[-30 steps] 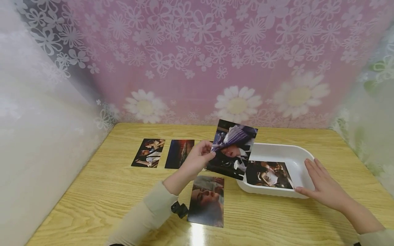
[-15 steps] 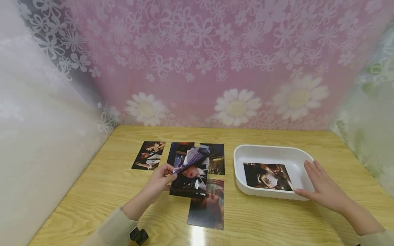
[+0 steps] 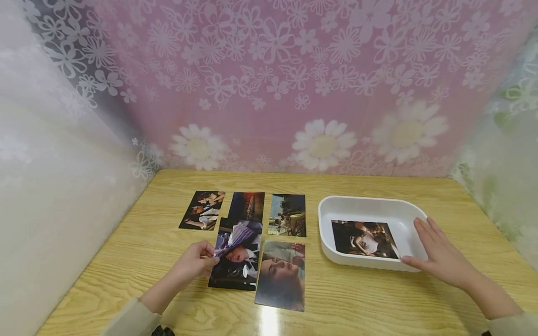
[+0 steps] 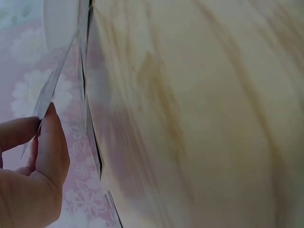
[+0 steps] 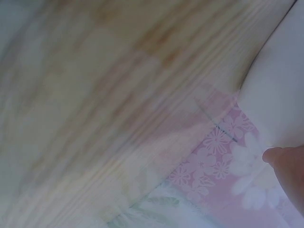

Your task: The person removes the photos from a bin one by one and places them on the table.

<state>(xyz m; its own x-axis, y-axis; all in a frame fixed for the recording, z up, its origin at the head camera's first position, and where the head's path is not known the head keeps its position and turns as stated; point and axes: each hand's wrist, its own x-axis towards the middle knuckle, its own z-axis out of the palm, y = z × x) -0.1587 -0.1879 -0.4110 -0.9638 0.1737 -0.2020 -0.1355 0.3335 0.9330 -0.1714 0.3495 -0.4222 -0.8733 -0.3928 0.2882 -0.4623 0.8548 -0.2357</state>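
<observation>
My left hand (image 3: 195, 263) pinches the left edge of a photo card (image 3: 237, 256) showing a purple striped cloth over a face. That card is raised a little off the table, as the left wrist view shows it edge-on (image 4: 53, 83) between thumb and fingers. Its top edge overlaps a dark blue and red photo card (image 3: 248, 205). To its right lies a photo card of a large face (image 3: 280, 280). My right hand (image 3: 443, 256) rests on the right end of a white tray (image 3: 374, 201), fingers extended. Inside the tray lies a dark photo card (image 3: 364, 239).
A photo card of people (image 3: 203, 210) lies at the back left of the wooden table (image 3: 357, 298). Another photo card with a pale sky (image 3: 287, 215) lies left of the tray. A pink flowered backdrop (image 3: 269, 93) stands behind the table.
My left hand has carried the purple-cloth photo card from above the tray leftward and down, to beside the large-face card. My right hand stays at the tray.
</observation>
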